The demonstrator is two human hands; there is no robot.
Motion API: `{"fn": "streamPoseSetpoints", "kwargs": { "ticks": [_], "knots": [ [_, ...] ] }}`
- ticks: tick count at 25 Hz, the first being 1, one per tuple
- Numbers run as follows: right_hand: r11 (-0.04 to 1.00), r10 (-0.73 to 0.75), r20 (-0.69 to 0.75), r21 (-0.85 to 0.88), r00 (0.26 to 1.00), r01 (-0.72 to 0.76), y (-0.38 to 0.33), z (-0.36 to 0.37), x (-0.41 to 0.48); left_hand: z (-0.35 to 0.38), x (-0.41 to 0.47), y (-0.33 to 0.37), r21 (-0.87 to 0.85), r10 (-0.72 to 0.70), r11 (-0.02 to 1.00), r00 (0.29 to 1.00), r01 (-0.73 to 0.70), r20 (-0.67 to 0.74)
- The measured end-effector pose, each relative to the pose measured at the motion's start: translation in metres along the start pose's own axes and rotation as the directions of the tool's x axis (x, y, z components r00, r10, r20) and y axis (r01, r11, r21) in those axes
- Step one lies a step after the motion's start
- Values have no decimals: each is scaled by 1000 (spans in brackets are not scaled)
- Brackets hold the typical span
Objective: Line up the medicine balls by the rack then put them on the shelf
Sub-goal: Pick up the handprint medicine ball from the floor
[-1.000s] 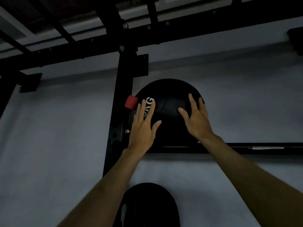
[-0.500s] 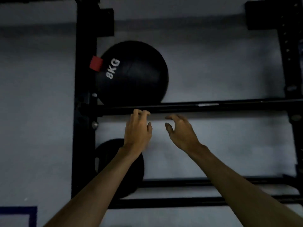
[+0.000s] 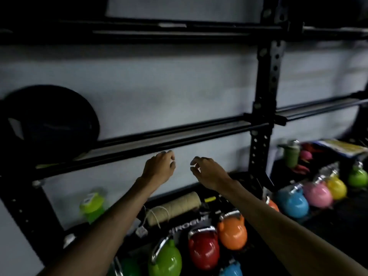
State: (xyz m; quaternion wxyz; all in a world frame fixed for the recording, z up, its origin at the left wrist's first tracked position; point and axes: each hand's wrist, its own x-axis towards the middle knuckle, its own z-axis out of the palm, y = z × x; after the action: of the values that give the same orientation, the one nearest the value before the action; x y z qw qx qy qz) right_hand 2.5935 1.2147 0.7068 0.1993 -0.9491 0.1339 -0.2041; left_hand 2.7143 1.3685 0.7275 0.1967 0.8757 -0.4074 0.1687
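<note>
Medicine ball [image 3: 49, 120] sits on the shelf [image 3: 179, 136], up and left of my left hand [image 3: 159, 168]; my right hand [image 3: 207, 172] is just beside it, both loosely curled and empty.

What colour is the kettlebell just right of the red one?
That kettlebell is orange, seen best in the head view.

Black medicine ball [image 3: 49, 118]; orange kettlebell [image 3: 232, 233], red kettlebell [image 3: 203, 250].
</note>
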Motion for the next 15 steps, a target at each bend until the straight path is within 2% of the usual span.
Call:
{"fn": "streamPoseSetpoints", "kwargs": {
  "ticks": [5,9,12,15],
  "knots": [
    [976,213,140,-72,967,-205,107,47,-97,135,-57,48,-73,43,997,950,-21,310],
    [935,356,306,-121,883,-334,194,81,-172,233,-110,87,-91,63,996,877,-22,477],
    [888,453,424,-136,785,-439,259,102,-226,297,-151,120,-52,4,998,781,37,624],
    [863,481,523,-142,704,-485,308,120,-264,354,-186,141,-10,-93,989,667,150,739]
  ]
}}
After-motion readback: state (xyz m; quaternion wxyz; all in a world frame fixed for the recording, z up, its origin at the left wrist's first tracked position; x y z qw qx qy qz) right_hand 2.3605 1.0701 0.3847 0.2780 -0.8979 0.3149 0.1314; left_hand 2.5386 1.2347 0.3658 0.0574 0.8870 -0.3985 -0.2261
